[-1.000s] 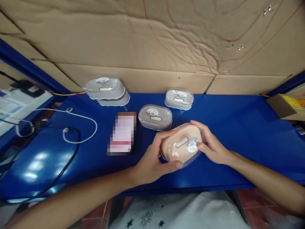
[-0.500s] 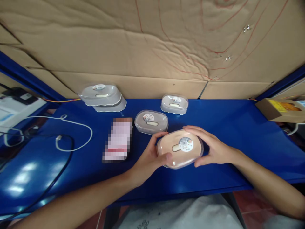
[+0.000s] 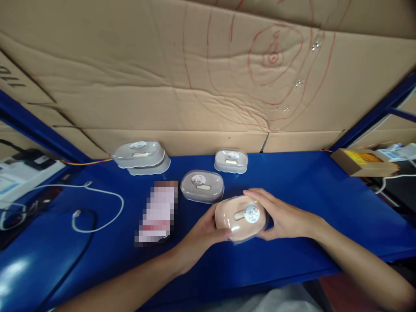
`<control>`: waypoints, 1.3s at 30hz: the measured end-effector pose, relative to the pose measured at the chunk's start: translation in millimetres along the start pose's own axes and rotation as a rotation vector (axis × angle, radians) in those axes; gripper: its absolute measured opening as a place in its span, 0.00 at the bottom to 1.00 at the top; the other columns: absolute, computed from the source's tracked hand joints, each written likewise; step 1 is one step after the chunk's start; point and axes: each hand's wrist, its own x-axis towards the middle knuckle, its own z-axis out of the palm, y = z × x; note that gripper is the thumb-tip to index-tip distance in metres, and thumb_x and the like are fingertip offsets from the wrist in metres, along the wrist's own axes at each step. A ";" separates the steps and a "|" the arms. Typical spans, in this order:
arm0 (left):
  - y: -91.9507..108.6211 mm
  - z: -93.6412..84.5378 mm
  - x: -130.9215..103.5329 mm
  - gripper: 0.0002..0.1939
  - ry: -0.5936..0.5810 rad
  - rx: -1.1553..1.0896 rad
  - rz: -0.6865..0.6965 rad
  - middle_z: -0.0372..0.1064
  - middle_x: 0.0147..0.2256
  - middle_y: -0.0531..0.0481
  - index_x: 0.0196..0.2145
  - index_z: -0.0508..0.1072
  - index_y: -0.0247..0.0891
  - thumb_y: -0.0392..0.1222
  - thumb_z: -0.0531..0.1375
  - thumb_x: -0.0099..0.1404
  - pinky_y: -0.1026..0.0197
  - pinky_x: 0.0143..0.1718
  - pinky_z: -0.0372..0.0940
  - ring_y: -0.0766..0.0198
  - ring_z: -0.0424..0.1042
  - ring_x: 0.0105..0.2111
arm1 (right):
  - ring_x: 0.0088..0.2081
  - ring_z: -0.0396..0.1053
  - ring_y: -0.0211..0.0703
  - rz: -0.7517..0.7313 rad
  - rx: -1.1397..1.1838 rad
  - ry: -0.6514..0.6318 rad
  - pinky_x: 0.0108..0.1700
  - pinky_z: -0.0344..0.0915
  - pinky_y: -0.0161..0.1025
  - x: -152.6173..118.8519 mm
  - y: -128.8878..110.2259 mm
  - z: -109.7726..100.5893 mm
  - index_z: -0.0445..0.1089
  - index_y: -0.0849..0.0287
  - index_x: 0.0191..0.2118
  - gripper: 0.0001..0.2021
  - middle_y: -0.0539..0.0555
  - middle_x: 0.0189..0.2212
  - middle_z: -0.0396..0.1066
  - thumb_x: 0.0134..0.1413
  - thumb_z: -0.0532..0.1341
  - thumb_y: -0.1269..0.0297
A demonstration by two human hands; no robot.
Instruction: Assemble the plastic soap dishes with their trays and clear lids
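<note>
Red rings [image 3: 273, 57] mark the brown cardboard wall [image 3: 130, 78].

A glossy blue tabletop [image 3: 299, 177] spreads wide; read it as a dial with twelve at the far edge. Between ten and eleven sits the lower grey box [image 3: 157, 167] of a stack. Just past twelve stands a small grey box [image 3: 231, 162]. Slightly before twelve, nearer the middle, rests a clear-lidded box [image 3: 208, 194]. Toward nine lie a phone [image 3: 157, 212], its screen pixelated, and a looped white cable [image 3: 122, 203]; toward eight, a black cable [image 3: 74, 265].
</note>
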 end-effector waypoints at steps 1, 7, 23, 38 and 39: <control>-0.1 0.0 -0.1 0.40 0.000 0.020 0.001 0.71 0.63 0.38 0.64 0.68 0.44 0.51 0.76 0.58 0.45 0.57 0.69 0.41 0.69 0.63 | 0.71 0.59 0.64 -0.009 0.005 0.011 0.70 0.62 0.61 0.3 3.7 -3.1 0.43 0.47 0.78 0.54 0.63 0.72 0.55 0.52 0.74 0.54; -4.0 -3.9 -1.7 0.36 0.024 0.135 -0.067 0.71 0.59 0.36 0.67 0.63 0.45 0.53 0.69 0.67 0.44 0.52 0.71 0.50 0.79 0.48 | 0.66 0.66 0.66 0.252 -0.099 0.158 0.68 0.63 0.65 -15.0 68.1 -62.4 0.54 0.49 0.74 0.52 0.61 0.68 0.63 0.45 0.76 0.45; 1.5 -1.9 -0.3 0.18 -0.096 0.330 -0.075 0.76 0.40 0.46 0.44 0.77 0.37 0.56 0.66 0.68 0.54 0.43 0.70 0.58 0.76 0.39 | 0.69 0.62 0.68 0.368 -0.178 0.488 0.70 0.59 0.65 -20.3 166.7 -75.6 0.45 0.55 0.75 0.59 0.68 0.68 0.61 0.46 0.71 0.32; 1.1 -3.7 0.6 0.18 -0.118 0.333 -0.090 0.76 0.40 0.46 0.44 0.77 0.37 0.56 0.65 0.70 0.54 0.43 0.70 0.59 0.76 0.39 | 0.65 0.61 0.69 0.484 -0.362 0.680 0.67 0.61 0.65 1.8 143.2 -52.3 0.58 0.59 0.69 0.49 0.68 0.61 0.64 0.53 0.65 0.28; 1.0 -3.8 0.8 0.18 -0.118 0.329 -0.090 0.76 0.40 0.46 0.44 0.77 0.37 0.56 0.65 0.70 0.55 0.43 0.70 0.59 0.76 0.39 | 0.65 0.62 0.70 0.497 -0.374 0.682 0.67 0.62 0.65 3.3 140.6 -50.3 0.58 0.58 0.69 0.49 0.68 0.62 0.64 0.53 0.64 0.28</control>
